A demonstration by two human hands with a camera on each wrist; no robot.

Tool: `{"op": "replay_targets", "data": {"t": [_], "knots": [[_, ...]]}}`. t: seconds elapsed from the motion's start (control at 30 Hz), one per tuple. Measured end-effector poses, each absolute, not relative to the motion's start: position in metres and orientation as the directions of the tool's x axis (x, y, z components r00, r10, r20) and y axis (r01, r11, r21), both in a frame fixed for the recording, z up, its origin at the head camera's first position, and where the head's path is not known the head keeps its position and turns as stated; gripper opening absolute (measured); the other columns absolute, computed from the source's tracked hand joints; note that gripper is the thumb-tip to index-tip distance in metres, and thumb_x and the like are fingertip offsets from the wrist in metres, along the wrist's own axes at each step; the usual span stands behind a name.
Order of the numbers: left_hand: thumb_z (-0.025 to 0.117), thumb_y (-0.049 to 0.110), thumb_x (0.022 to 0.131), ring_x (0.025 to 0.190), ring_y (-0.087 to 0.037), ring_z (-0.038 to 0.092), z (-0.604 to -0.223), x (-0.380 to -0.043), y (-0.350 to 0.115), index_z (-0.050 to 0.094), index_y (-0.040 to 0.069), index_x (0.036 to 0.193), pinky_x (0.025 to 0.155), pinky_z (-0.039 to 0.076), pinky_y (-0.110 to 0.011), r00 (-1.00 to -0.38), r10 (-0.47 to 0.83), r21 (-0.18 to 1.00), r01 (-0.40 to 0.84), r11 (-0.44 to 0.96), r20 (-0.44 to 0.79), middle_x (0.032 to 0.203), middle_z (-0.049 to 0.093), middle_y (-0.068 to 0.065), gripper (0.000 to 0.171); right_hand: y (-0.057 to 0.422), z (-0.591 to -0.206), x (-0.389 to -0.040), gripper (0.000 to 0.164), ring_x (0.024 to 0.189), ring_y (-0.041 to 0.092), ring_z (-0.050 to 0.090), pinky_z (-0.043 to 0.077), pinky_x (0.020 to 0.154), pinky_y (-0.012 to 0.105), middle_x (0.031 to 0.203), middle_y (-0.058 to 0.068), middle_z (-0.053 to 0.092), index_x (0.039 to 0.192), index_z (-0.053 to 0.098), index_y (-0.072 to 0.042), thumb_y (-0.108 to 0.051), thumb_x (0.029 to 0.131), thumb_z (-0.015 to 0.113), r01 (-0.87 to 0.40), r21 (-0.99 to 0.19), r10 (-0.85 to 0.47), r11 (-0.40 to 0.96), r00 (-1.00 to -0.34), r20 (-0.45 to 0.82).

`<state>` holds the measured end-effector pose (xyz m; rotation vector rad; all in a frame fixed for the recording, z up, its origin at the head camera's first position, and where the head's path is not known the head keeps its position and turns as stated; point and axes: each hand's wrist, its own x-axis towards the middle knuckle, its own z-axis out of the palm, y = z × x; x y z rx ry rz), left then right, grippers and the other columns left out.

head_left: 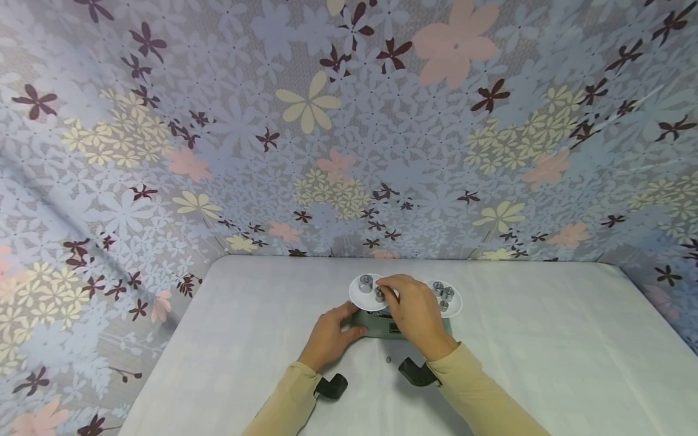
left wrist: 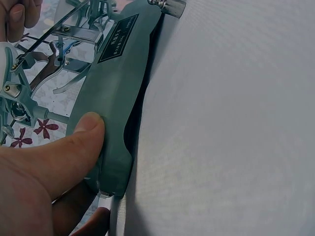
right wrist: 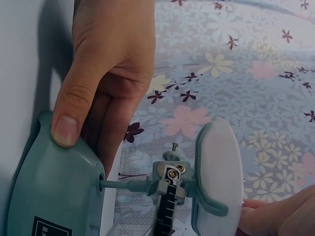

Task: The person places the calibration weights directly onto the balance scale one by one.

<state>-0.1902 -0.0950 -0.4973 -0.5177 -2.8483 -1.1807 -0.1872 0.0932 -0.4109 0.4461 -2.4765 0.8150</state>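
A green balance scale [head_left: 376, 327] stands on the white-covered table, carrying two round white pans. My left hand [head_left: 331, 335] grips the left end of its base, thumb on the front face in the left wrist view and the other fingers behind. Over the left pan [head_left: 357, 303], my right hand [head_left: 417, 309] pinches a small metal weight [head_left: 379, 295] between thumb and fingers. A larger cylindrical weight [head_left: 366, 283] sits beside it on that pan. Several metal weights [head_left: 448, 293] stand on the right pan [head_left: 457, 306], partly behind the right hand.
One small metal weight [head_left: 388, 359] rests on the table [head_left: 262, 315] in front of the base. Black camera mounts [head_left: 417, 372] stick out from both wrists. Floral-patterned fabric [head_left: 349, 121] rises behind the table and at its sides.
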Motion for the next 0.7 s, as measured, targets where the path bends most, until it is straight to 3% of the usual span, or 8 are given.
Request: {"op": "replay_targets", "data": {"t": [0.3,0.7], "knots": [[0.068,0.036,0.083,0.124,-0.021,0.046,-0.496,-0.190,-0.096,0.053,0.017,0.132,0.105,0.037,-0.039,-0.945,0.293,0.685,0.312,0.659,0.148,0.135,0.050,0.000,0.054,0.099,-0.409,-0.180,0.012,0.056,0.003,0.048,0.043,0.051,0.022,0.095,-0.004,0.068,0.097,0.071,-0.017,-0.016,0.085,0.067,-0.450,-0.484,-0.140,0.750,-0.824,0.549],[0.067,0.036,0.083,0.122,-0.023,0.049,-0.495,-0.188,-0.095,0.053,0.016,0.132,0.103,0.039,-0.041,-0.936,0.302,0.675,0.342,0.654,0.182,0.133,0.053,-0.001,0.054,0.104,-0.409,-0.166,0.013,0.044,-0.003,0.037,0.035,0.040,0.017,0.098,-0.001,0.067,0.097,0.071,-0.018,-0.017,0.084,0.069,-0.473,-0.506,-0.151,0.721,-0.820,0.551]]}}
